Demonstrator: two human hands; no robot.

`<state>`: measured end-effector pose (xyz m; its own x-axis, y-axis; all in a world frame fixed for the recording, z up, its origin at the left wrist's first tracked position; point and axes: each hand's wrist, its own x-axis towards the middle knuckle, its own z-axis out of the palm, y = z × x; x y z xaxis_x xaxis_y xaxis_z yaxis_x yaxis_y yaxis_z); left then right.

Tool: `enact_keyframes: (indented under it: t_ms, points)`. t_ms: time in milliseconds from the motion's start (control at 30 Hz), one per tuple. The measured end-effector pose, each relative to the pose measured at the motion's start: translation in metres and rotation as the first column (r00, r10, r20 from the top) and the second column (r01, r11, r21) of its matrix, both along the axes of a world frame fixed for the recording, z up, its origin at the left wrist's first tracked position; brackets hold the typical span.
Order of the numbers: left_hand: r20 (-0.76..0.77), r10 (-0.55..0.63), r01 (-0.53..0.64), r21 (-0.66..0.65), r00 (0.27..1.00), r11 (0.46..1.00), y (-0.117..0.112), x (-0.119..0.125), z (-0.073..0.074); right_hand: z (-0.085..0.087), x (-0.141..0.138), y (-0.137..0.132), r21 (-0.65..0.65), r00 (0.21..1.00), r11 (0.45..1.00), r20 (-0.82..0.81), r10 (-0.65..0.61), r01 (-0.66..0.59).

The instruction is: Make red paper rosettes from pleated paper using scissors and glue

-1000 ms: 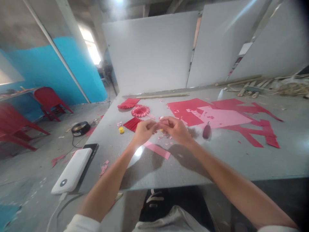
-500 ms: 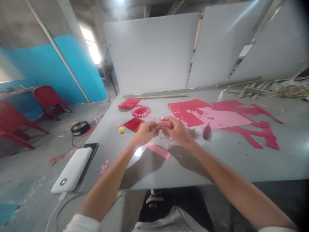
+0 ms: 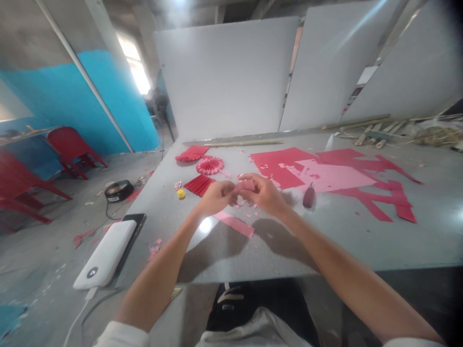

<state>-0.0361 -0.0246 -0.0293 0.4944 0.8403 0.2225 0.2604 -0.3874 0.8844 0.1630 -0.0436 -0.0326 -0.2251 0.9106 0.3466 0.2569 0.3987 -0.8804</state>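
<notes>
Our right hand [image 3: 262,195] is curled nearly shut, its thumb and fingers pinching a small piece of pink paper [image 3: 246,185] above the middle of the tabletop [image 3: 289,246]. Our left hand [image 3: 217,197] is curled too and pressed up against the right, right beside that piece; we cannot tell whether it has hold of the paper as well.

Directly under our hands lie pink paper scraps [image 3: 243,203], and just below them a long pink paper strip [image 3: 234,225] rests flat. Left of our left hand sit a pleated red paper fan [image 3: 199,185] and a yellow bottle cap [image 3: 181,193]. Farther up are a pink paper rosette [image 3: 210,165] and a crumpled-looking bundle of pleated red paper [image 3: 192,153].

Right of our right hand lies a dark red pointed object [image 3: 309,196]. Beyond it, a pink sheet [image 3: 333,176] overlaps a red sheet [image 3: 278,164], with cut red paper [image 3: 376,193] spreading to the right. A bamboo stick [image 3: 243,142] lies along the far edge. At the left edge, a white power bank [image 3: 104,254] rests on a black phone [image 3: 133,224]. Red plastic chairs [image 3: 70,149] stand on the concrete floor [image 3: 54,270] beyond.
</notes>
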Motion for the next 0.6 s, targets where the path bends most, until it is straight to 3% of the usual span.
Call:
enact_keyframes:
  t_ms: [133, 433, 600]
  points:
    - [-0.066, 0.015, -0.010, 0.070, 0.998, 0.997, -0.0030, -0.0006, 0.0051, -0.0028, 0.0002, 0.0013, 0.011, 1.000, 1.000, -0.006, 0.010, -0.010]
    - [0.033, -0.098, 0.100, -0.048, 0.995, 0.994, -0.0015, -0.0021, 0.0060, -0.0034, 0.0009, 0.0018, 0.005, 0.998, 0.998, 0.011, 0.058, -0.058]
    - [0.058, -0.082, 0.085, -0.043, 0.995, 0.995, -0.0002, -0.0020, 0.0046, 0.0012, 0.0012, -0.0010, -0.019, 0.998, 0.998, -0.009, 0.055, -0.055]
